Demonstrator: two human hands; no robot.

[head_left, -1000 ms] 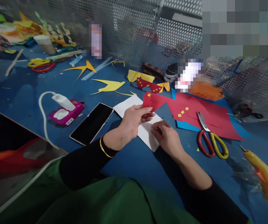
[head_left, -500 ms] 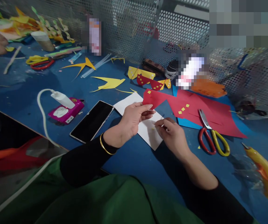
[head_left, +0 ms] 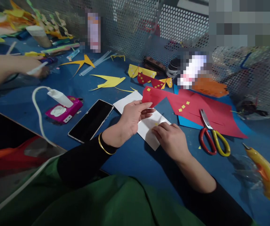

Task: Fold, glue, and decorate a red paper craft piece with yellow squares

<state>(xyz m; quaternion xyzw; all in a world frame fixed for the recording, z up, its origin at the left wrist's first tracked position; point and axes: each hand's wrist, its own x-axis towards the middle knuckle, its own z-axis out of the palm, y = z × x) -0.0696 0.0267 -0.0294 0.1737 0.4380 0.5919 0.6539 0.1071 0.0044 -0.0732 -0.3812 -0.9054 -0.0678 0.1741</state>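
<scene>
My left hand [head_left: 135, 117] pinches the lower left edge of a red paper cut-out [head_left: 158, 96], between thumb and fingers. One yellow square shows on its left part, and several more lie further right on the red paper. Beneath both hands lies a white sheet of paper [head_left: 146, 135]. My right hand [head_left: 171, 139] is over the sheet's right edge, fingers bent together. A tiny yellow paper piece [head_left: 156, 124] shows just beyond its fingertips; whether the fingers hold anything is hidden.
Scissors [head_left: 209, 135] rest partly on red paper at the right, near a yellow glue gun [head_left: 264, 175]. At left are a phone [head_left: 91, 121] and a pink power socket [head_left: 63, 110]. Yellow paper cut-outs [head_left: 111, 81] lie behind. Another person's hand [head_left: 37, 66] reaches in from the left.
My right hand has turned palm-down, its fingers lower over the white sheet. My left hand keeps its pinch on the red paper cut-out. The other person's hand has come further in.
</scene>
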